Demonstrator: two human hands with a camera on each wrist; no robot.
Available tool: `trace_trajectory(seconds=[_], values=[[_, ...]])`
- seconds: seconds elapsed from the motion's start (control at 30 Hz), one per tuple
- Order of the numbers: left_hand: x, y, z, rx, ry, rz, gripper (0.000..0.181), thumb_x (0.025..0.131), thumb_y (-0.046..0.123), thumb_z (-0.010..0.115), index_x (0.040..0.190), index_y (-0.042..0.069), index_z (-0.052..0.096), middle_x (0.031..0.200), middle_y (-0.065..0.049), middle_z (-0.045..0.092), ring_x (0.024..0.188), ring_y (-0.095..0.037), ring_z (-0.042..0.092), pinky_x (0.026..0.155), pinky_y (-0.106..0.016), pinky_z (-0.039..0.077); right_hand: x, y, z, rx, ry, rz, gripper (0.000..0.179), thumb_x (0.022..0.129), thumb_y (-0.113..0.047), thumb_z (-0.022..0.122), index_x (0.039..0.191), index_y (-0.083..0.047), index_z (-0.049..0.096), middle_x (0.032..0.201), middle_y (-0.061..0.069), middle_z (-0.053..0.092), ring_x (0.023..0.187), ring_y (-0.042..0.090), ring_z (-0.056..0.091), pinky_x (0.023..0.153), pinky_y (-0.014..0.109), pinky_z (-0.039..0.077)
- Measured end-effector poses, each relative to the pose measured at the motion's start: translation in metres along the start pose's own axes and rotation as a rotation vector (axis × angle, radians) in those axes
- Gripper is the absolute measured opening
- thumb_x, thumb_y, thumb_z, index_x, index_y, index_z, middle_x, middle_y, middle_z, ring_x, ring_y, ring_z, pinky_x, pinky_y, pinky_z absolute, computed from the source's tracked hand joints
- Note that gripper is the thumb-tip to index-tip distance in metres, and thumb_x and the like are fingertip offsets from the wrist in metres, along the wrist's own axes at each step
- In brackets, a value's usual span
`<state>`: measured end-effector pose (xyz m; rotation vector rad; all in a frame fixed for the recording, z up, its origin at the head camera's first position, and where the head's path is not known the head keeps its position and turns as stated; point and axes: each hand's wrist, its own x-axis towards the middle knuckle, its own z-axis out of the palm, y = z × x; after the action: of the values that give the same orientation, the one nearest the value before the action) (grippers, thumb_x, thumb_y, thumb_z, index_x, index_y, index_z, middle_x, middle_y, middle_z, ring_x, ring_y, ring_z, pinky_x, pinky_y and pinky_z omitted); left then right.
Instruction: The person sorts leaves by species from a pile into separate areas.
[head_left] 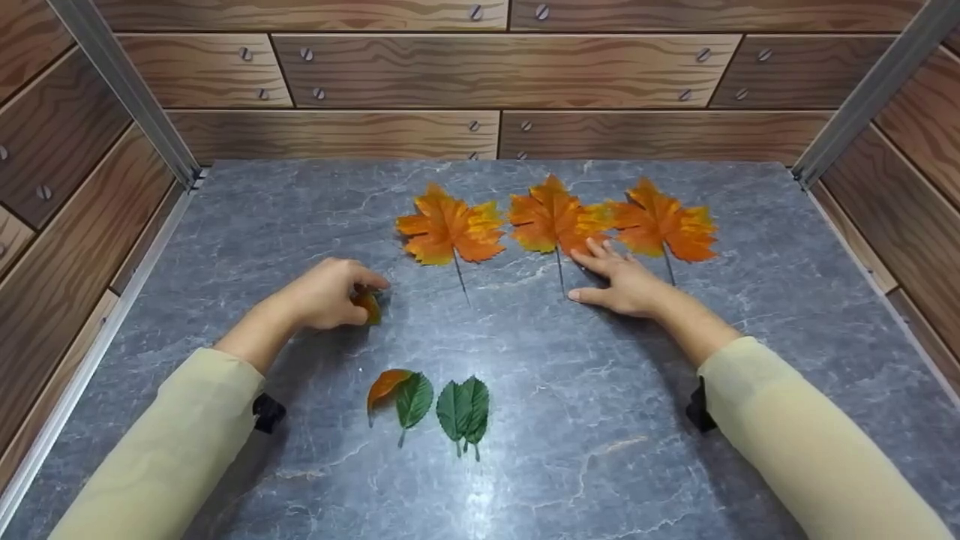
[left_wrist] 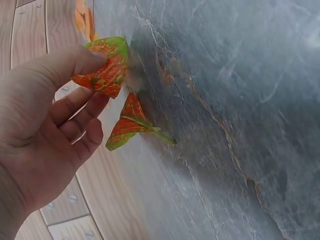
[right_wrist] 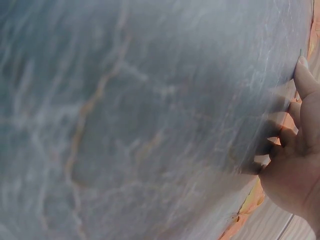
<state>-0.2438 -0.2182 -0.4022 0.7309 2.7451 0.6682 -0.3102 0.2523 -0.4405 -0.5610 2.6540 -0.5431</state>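
Note:
My left hand [head_left: 326,292] pinches a small orange leaf with green edges [left_wrist: 114,65] between thumb and fingers, close over the table. Beside its little finger in the left wrist view is a second orange-green leaf [left_wrist: 131,122], folded, with a short green stem; the hand mostly hides it in the head view. My right hand [head_left: 619,281] lies with spread fingers at the lower right edge of the middle orange maple leaf [head_left: 551,217], its thumb near that leaf's stem. Another maple leaf [head_left: 664,225] is just beyond it, and a third maple leaf [head_left: 448,229] lies left.
Nearer the front of the grey marbled table [head_left: 570,480] lie a curled orange leaf [head_left: 386,384], a green leaf [head_left: 415,399] against it, and overlapping green leaves [head_left: 453,411]. Wood-patterned panels [head_left: 502,71] and metal corner posts [head_left: 127,90] enclose the table.

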Motion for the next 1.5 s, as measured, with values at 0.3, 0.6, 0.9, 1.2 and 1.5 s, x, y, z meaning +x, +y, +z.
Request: trace_trajectory(seconds=[0.3, 0.6, 0.9, 1.2, 1.5], values=[[0.001, -0.004, 0.003, -0.011, -0.002, -0.013, 0.054, 0.082, -0.005, 0.07, 0.135, 0.004, 0.074, 0.121, -0.016, 0.074, 0.088, -0.026, 0.058, 0.078, -0.04, 0.05, -0.002, 0.001, 0.001, -0.005, 0.016, -0.01, 0.088, 0.103, -0.06, 0.061, 0.171, -0.017, 0.024, 0.177, 0.017, 0.002, 0.161, 0.043, -0.006, 0.127, 0.062, -0.005], [-0.006, -0.006, 0.004, -0.04, 0.035, 0.004, 0.058, 0.082, -0.005, 0.069, 0.139, 0.003, 0.07, 0.137, -0.018, 0.068, 0.122, -0.037, 0.063, 0.102, -0.053, 0.052, -0.001, 0.0, 0.003, -0.003, 0.0, -0.006, 0.088, 0.104, -0.06, 0.06, 0.171, -0.017, 0.023, 0.177, 0.016, 0.001, 0.161, 0.041, -0.008, 0.127, 0.062, -0.006], [-0.027, 0.017, -0.001, -0.143, 0.075, 0.035, 0.056, 0.089, -0.001, 0.073, 0.144, 0.008, 0.068, 0.147, -0.016, 0.061, 0.105, -0.034, 0.066, 0.08, -0.043, 0.051, -0.001, -0.001, 0.001, -0.009, 0.0, -0.001, 0.088, 0.104, -0.061, 0.06, 0.171, -0.017, 0.023, 0.177, 0.016, 0.001, 0.161, 0.042, -0.008, 0.127, 0.063, -0.005], [-0.047, 0.032, 0.009, -0.279, -0.122, 0.146, 0.056, 0.085, -0.007, 0.073, 0.14, 0.002, 0.069, 0.137, -0.015, 0.069, 0.121, -0.037, 0.067, 0.093, -0.055, 0.059, 0.001, 0.0, 0.0, -0.003, -0.003, -0.002, 0.089, 0.103, -0.062, 0.06, 0.171, -0.018, 0.022, 0.177, 0.016, 0.0, 0.161, 0.042, -0.008, 0.127, 0.063, -0.005], [-0.06, 0.033, 0.024, -0.285, -0.286, 0.153, 0.063, 0.083, -0.005, 0.08, 0.143, 0.008, 0.068, 0.138, -0.009, 0.066, 0.114, -0.031, 0.062, 0.091, -0.048, 0.058, 0.0, 0.0, -0.001, -0.004, 0.0, -0.012, 0.088, 0.104, -0.059, 0.061, 0.171, -0.017, 0.023, 0.177, 0.017, 0.002, 0.161, 0.043, -0.007, 0.127, 0.064, -0.004]])
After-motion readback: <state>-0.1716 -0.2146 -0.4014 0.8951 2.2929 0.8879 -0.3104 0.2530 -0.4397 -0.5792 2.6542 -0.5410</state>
